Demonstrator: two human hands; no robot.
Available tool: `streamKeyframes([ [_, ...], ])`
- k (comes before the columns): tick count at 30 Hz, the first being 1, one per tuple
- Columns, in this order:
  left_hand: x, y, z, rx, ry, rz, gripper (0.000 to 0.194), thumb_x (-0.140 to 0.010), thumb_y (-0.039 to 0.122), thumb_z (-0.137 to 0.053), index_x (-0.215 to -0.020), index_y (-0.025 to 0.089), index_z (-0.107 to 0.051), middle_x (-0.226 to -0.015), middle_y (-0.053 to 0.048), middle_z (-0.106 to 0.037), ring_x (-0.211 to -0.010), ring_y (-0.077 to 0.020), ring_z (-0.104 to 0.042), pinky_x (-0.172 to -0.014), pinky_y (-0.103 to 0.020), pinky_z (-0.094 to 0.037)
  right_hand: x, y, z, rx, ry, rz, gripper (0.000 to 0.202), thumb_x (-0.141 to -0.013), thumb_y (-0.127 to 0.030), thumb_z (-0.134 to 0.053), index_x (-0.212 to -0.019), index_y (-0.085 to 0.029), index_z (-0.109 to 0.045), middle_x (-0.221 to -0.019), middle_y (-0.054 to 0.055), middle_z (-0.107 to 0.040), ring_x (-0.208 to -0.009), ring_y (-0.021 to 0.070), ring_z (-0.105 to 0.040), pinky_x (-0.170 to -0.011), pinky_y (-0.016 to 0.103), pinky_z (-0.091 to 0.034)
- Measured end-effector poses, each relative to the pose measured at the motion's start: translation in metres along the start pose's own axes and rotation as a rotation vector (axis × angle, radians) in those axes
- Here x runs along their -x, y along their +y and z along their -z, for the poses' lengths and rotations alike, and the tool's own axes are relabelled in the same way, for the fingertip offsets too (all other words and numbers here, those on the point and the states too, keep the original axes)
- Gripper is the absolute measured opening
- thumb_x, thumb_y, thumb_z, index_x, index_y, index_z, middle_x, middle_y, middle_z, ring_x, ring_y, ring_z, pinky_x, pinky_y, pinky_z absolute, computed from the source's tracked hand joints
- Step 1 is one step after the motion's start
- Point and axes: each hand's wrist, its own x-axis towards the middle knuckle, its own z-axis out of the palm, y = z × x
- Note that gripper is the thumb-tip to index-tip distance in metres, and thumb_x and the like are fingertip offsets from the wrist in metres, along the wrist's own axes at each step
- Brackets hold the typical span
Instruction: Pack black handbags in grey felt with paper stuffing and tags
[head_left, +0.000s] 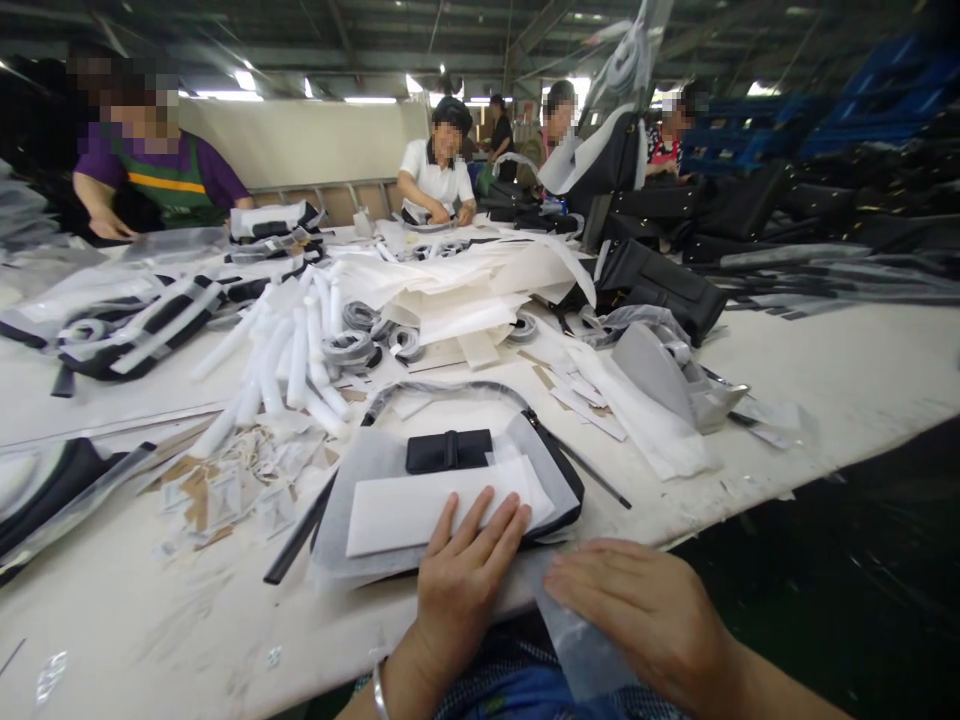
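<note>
A black handbag (568,497) lies flat in front of me, its plastic-wrapped handle (457,387) arching away from me. Thin white paper (330,548) covers much of the bag, leaving a black strap tab (427,453) showing. On top rests a white padding sheet (397,510), and my left hand (469,565) presses on it with fingers stretched out. Over the table's near edge, my right hand (649,610) has its fingers together on a translucent plastic sheet (577,645). Part of that plastic is hidden beneath the hand.
Left of the bag are small packets and paper scraps (225,500), with white tubes (274,360) behind. Rolled straps (349,348) and stacked white sheets (465,295) fill the middle. Another black bag (660,285) sits at right. Co-workers (439,170) work across the table.
</note>
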Motion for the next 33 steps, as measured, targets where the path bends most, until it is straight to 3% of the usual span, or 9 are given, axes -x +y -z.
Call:
streamKeyframes([
  [4,0.005,0.0,-0.006,0.041,0.037,0.024,0.034,-0.106,0.023,-0.039,-0.129,0.023,-0.065,-0.136,0.003,-0.064,-0.131,-0.0204,-0.055,-0.125,-0.043,-0.019,-0.038,0.023,0.002,-0.022,-0.038,-0.037,0.034,-0.096,-0.01,-0.043,-0.117,-0.02,-0.069,-0.102,0.005,-0.078,-0.09,0.0167,-0.073,-0.08,0.03,-0.057],
  [7,0.008,0.002,-0.011,0.089,0.075,0.052,0.031,-0.105,0.021,-0.041,-0.114,0.021,-0.071,-0.133,0.002,-0.066,-0.132,-0.0226,-0.054,-0.125,-0.046,-0.02,-0.053,0.042,-0.009,-0.046,-0.076,-0.137,0.033,-0.091,-0.01,-0.049,-0.111,-0.022,-0.072,-0.098,0.002,-0.078,-0.087,0.0184,-0.072,-0.078,0.032,-0.054],
  [12,0.007,0.003,-0.01,0.065,0.112,0.052,0.026,-0.102,0.018,-0.047,-0.112,0.018,-0.072,-0.126,0.0,-0.071,-0.126,-0.0219,-0.06,-0.125,-0.044,-0.022,-0.06,0.063,-0.029,-0.15,-0.119,-0.301,0.036,-0.083,-0.003,-0.049,-0.096,-0.023,-0.076,-0.09,0.001,-0.077,-0.088,0.0197,-0.066,-0.08,0.032,-0.054],
  [16,0.005,0.002,-0.007,0.079,0.09,0.061,0.029,-0.102,0.015,-0.045,-0.116,0.016,-0.071,-0.126,-0.003,-0.07,-0.124,-0.0199,-0.061,-0.124,-0.039,-0.024,-0.066,0.069,-0.035,-0.201,-0.179,-0.416,0.02,-0.089,-0.014,-0.06,-0.087,-0.025,-0.077,-0.086,0.0,-0.077,-0.083,0.0184,-0.066,-0.076,0.03,-0.054],
  [21,0.005,0.0,-0.008,0.128,0.08,0.073,0.032,-0.103,0.014,-0.041,-0.118,0.014,-0.069,-0.125,-0.004,-0.071,-0.124,-0.0193,-0.061,-0.122,-0.037,-0.029,-0.074,0.072,-0.039,-0.207,-0.222,-0.585,0.014,-0.082,-0.014,-0.073,-0.079,-0.027,-0.078,-0.079,-0.003,-0.076,-0.079,0.0187,-0.066,-0.074,0.031,-0.053],
  [29,0.006,-0.005,-0.017,0.14,0.155,0.037,0.031,-0.098,0.012,-0.044,-0.11,0.013,-0.072,-0.119,-0.004,-0.074,-0.116,-0.0176,-0.066,-0.122,-0.032,-0.025,-0.076,0.081,-0.046,-0.234,-0.23,-0.705,0.011,-0.075,-0.017,-0.079,-0.069,-0.023,-0.072,-0.072,-0.002,-0.07,-0.072,0.018,-0.063,-0.066,0.028,-0.048],
  [33,0.005,-0.005,-0.014,0.173,0.096,0.057,0.037,-0.09,0.011,-0.047,-0.121,0.011,-0.068,-0.122,-0.004,-0.072,-0.118,-0.0167,-0.064,-0.122,-0.029,-0.024,-0.08,0.088,-0.052,-0.315,-0.25,-0.745,0.014,-0.075,-0.018,-0.078,-0.072,-0.02,-0.065,-0.072,-0.002,-0.065,-0.066,0.0153,-0.06,-0.063,0.026,-0.046],
])
